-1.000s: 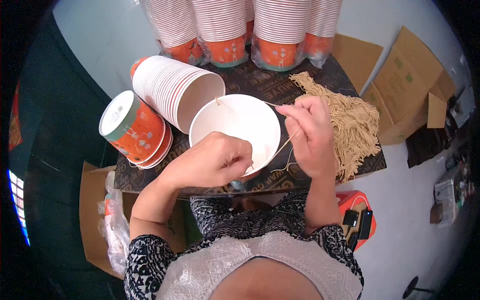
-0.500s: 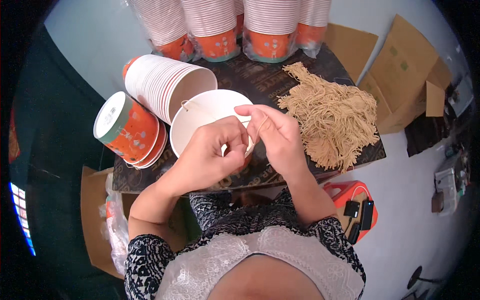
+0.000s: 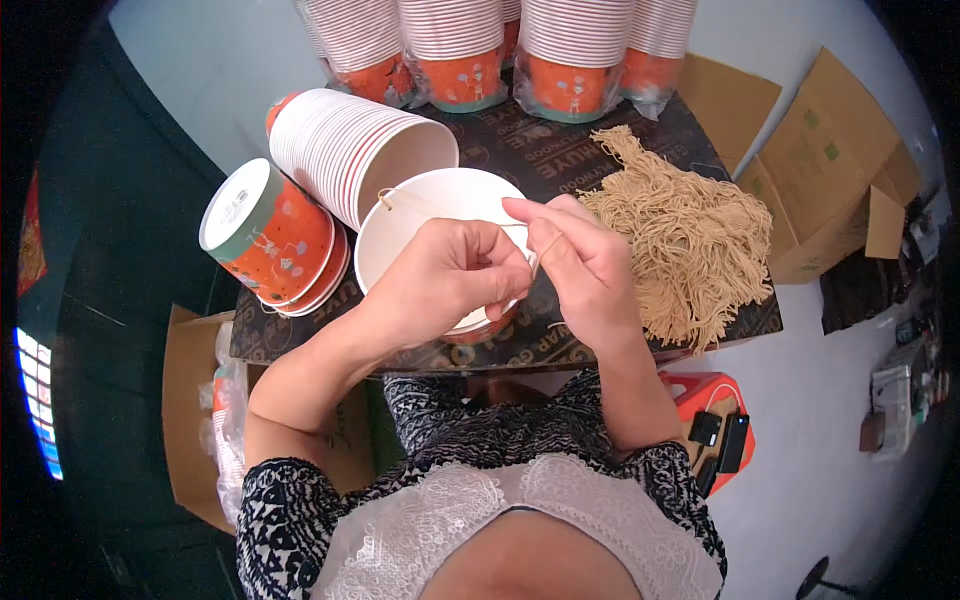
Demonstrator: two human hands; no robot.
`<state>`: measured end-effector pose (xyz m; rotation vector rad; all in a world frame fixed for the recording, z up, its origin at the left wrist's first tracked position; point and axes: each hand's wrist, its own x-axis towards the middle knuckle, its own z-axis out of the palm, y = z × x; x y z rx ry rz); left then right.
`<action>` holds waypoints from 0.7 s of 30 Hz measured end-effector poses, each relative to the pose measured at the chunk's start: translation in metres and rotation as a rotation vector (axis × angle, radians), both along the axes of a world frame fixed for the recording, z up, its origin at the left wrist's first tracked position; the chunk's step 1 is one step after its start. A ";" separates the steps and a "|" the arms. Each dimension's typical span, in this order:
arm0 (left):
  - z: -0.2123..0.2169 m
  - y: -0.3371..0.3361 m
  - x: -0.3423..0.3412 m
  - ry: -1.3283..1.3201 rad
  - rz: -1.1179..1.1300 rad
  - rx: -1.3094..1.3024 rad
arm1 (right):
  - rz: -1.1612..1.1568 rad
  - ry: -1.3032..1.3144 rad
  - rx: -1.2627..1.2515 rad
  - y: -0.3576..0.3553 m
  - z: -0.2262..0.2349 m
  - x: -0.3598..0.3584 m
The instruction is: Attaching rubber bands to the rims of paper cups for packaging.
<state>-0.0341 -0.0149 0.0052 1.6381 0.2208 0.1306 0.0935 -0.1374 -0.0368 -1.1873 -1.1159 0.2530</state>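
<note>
Tan string (image 3: 440,203), thin and limp, is pinched by left hand (image 3: 450,280) and right hand (image 3: 585,270) over light, crushable paper cup (image 3: 420,215), string pile (image 3: 690,240) at 3 o'clock.

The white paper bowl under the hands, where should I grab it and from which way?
Best guess: take the white paper bowl by its far left rim, coming from above on the left. It stands upright and open, and that stretch of rim is bare. The left hand and right hand cover the near side, and a thin string is tied through the far rim, so grip beside it.
</note>
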 end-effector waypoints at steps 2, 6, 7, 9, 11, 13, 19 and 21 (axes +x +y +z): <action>0.001 -0.002 0.000 0.013 0.013 0.002 | -0.057 -0.108 -0.012 -0.002 0.004 0.003; 0.003 0.000 0.001 0.078 -0.020 0.002 | -0.034 -0.075 -0.060 -0.001 0.007 0.005; 0.002 0.000 0.002 0.076 -0.022 0.004 | -0.004 -0.046 -0.076 0.000 0.006 0.005; -0.005 0.001 0.004 -0.002 -0.023 0.008 | 0.016 -0.009 -0.075 0.000 0.007 0.003; -0.008 0.002 0.006 -0.024 -0.011 0.051 | 0.035 0.030 -0.075 0.000 0.008 0.003; -0.007 0.002 0.008 -0.046 0.001 0.094 | 0.070 0.072 -0.102 -0.001 0.007 0.003; -0.003 0.001 0.011 0.062 -0.036 0.093 | 0.087 0.119 -0.101 0.000 0.005 0.006; -0.008 0.002 0.012 -0.026 -0.050 0.180 | 0.117 0.193 -0.127 0.002 0.004 0.007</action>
